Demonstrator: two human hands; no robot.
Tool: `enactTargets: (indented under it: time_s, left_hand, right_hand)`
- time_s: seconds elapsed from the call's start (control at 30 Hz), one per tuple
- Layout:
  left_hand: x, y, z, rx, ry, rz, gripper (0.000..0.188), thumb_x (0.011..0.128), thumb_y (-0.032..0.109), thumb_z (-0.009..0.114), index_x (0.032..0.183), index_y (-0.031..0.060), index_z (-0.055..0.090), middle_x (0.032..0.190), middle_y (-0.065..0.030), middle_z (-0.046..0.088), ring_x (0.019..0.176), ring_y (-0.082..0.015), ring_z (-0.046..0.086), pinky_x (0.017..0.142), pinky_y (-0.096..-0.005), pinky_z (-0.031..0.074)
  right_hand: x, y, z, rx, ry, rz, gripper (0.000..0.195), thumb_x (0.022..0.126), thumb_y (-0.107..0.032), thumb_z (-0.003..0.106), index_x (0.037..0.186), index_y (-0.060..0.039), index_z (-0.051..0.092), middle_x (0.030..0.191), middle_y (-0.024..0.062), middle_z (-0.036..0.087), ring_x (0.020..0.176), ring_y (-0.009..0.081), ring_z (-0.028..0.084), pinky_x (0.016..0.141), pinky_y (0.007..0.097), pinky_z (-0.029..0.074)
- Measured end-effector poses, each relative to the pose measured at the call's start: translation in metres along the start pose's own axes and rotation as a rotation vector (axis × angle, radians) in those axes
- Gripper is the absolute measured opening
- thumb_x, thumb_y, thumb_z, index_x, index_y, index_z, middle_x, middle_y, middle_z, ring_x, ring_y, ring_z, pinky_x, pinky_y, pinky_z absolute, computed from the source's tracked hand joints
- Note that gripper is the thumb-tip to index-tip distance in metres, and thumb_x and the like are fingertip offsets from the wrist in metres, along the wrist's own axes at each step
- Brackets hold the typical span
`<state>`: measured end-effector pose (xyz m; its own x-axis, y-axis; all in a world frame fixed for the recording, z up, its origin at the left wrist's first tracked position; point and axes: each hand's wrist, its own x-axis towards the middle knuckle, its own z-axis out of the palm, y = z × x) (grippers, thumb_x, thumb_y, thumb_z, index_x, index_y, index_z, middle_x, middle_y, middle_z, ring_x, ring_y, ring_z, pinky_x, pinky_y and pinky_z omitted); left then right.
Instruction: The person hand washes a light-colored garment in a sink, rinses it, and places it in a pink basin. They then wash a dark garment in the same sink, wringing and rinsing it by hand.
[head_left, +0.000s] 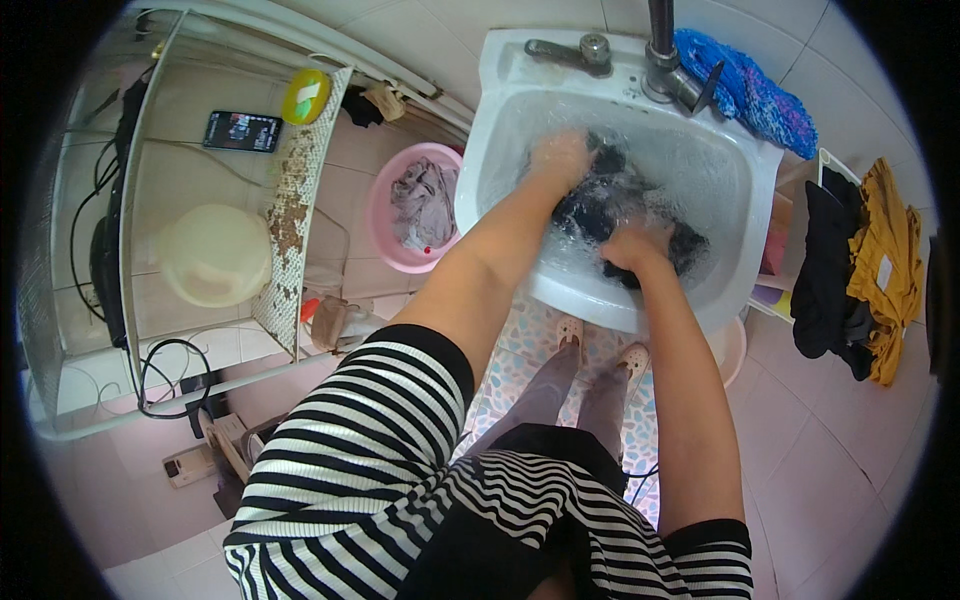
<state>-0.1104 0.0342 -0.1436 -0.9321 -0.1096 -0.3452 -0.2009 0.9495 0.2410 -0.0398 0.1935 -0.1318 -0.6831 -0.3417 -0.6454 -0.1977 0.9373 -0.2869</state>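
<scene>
A dark wet cloth (600, 199) lies bunched in the water of a white sink (592, 304). My left hand (562, 159) holds its far left end, fingers partly under the water. Nearer to me, my right hand (637, 244) grips the lower right part of the same cloth. Splashes and bubbles blur the fingertips and hide some of the fabric. Behind the basin stand a tap handle (595, 49) and a metal faucet (667, 75).
Left of the sink, a pink basin (379, 217) contains greyish clothing (424, 202). A rusty-edged shelf (289, 202) bears a phone (243, 131), a yellow soap dish (306, 96) and a pale bowl (215, 255). A blue cloth (750, 94) drapes over the back right corner; black (825, 262) and mustard garments (885, 262) hang at right.
</scene>
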Motion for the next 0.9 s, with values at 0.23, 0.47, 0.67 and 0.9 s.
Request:
enactTargets:
  time_s: [0.23, 0.47, 0.67, 0.9]
  left_hand:
    - [-0.011, -0.027, -0.023, -0.666, -0.01, -0.008, 0.045, 0.075, 0.03, 0.063, 0.116, 0.0129, 0.059, 0.11, -0.0209, 0.06, 0.102, -0.034, 0.058, 0.088, -0.0388, 0.045]
    - [-0.104, 0.005, 0.002, -0.233, 0.01, -0.041, 0.045, 0.069, 0.049, 0.067, 0.108, 0.026, 0.064, 0.144, -0.0155, 0.027, 0.133, -0.0428, 0.017, 0.099, -0.0681, 0.016]
    - [-0.042, 0.012, 0.031, 0.103, 0.233, -0.027, 0.045, 0.074, 0.041, 0.065, 0.112, 0.0165, 0.061, 0.134, -0.0153, 0.036, 0.127, -0.0377, 0.03, 0.099, -0.0628, 0.023]
    - [0.008, -0.003, -0.009, -0.067, -0.031, -0.036, 0.039, 0.078, 0.032, 0.061, 0.11, 0.009, 0.06, 0.109, -0.0182, 0.06, 0.102, -0.0341, 0.057, 0.088, -0.0431, 0.045]
  right_hand:
    - [-0.007, -0.014, -0.01, 0.015, 0.075, 0.015, 0.062, 0.072, -0.038, 0.059, 0.13, -0.0177, 0.049, 0.136, 0.0122, 0.043, 0.131, 0.0322, 0.032, 0.106, 0.0536, 0.024]
    - [0.016, -0.01, 0.009, -0.087, -0.024, -0.042, 0.068, 0.069, -0.043, 0.066, 0.128, -0.0126, 0.05, 0.135, 0.0119, 0.045, 0.129, 0.0328, 0.035, 0.105, 0.0536, 0.026]
    - [-0.003, -0.012, -0.005, 0.045, 0.033, -0.021, 0.076, 0.068, -0.043, 0.068, 0.133, -0.0127, 0.044, 0.138, 0.0104, 0.041, 0.131, 0.0319, 0.03, 0.105, 0.0533, 0.025]
    - [0.013, -0.003, 0.01, 0.031, 0.083, -0.005, 0.087, 0.065, -0.038, 0.069, 0.14, -0.0141, 0.032, 0.143, 0.0112, 0.034, 0.133, 0.0319, 0.028, 0.107, 0.0557, 0.019]
